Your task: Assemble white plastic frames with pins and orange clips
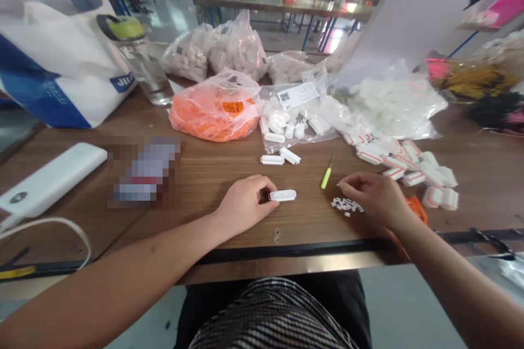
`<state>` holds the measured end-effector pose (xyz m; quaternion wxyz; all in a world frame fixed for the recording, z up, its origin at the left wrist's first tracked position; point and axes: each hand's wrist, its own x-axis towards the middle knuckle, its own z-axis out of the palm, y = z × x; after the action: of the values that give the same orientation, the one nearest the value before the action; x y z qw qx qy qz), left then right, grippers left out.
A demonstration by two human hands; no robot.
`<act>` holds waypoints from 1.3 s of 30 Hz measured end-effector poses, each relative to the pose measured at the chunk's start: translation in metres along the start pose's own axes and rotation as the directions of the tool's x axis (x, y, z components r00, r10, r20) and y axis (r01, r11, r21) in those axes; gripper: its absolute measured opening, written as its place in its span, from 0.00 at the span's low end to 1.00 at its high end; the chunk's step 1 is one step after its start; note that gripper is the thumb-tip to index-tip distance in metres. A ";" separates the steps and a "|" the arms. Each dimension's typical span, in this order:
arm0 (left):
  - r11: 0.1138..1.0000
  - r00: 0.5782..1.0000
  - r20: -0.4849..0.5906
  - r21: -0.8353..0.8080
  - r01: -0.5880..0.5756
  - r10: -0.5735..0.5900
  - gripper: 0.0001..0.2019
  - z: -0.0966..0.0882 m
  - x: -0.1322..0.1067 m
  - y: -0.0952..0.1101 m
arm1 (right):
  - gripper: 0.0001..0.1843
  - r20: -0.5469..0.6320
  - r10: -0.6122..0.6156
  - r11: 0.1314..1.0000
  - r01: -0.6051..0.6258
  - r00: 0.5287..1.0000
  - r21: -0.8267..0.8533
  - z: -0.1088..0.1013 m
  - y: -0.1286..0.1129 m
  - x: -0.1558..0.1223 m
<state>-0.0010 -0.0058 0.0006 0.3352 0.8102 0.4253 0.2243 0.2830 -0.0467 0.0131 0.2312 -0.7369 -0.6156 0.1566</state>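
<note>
My left hand (pixel 248 200) pinches the left end of a white plastic connector housing (pixel 283 195) low over the table, its row of small slots facing up. Over a small heap of tiny white plastic pieces (pixel 345 205), my right hand (pixel 370 196) has thumb and forefinger closed on what looks like one tiny white piece at the fingertips. A small pick with a yellow-green handle (pixel 326 178) lies between the hands. Two more white housings, one of them lying flat (pixel 272 160), rest beyond my left hand. Behind my right wrist, orange pieces (pixel 417 209) are partly hidden.
White housings with orange strips (pixel 393 161) lie piled at the right. Clear bags of white parts (pixel 298 114) and a bag of orange parts (pixel 213 112) stand at the back. A bottle (pixel 143 65), a power bank (pixel 53 177) with a cable and a blurred-out object (pixel 145 172) occupy the left.
</note>
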 end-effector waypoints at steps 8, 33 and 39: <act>0.998 0.999 0.004 -0.016 0.054 -0.054 0.05 0.000 0.000 0.003 | 0.08 0.104 -0.453 0.884 0.430 0.885 0.184 0.021 -0.063 -0.004; 0.998 0.998 0.005 -0.029 0.059 -0.059 0.05 0.002 0.000 0.002 | 0.08 0.245 -0.639 0.760 0.647 0.729 0.058 0.027 -0.075 0.010; 0.998 0.999 0.000 -0.040 0.043 -0.043 0.05 0.002 -0.001 0.000 | 0.10 0.134 -0.691 0.717 0.697 0.711 0.002 0.024 -0.068 0.002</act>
<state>0.0000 -0.0070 -0.0009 0.3558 0.7939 0.4384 0.2260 0.2139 -0.0316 0.0290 0.2163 -0.4463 -0.8638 0.0892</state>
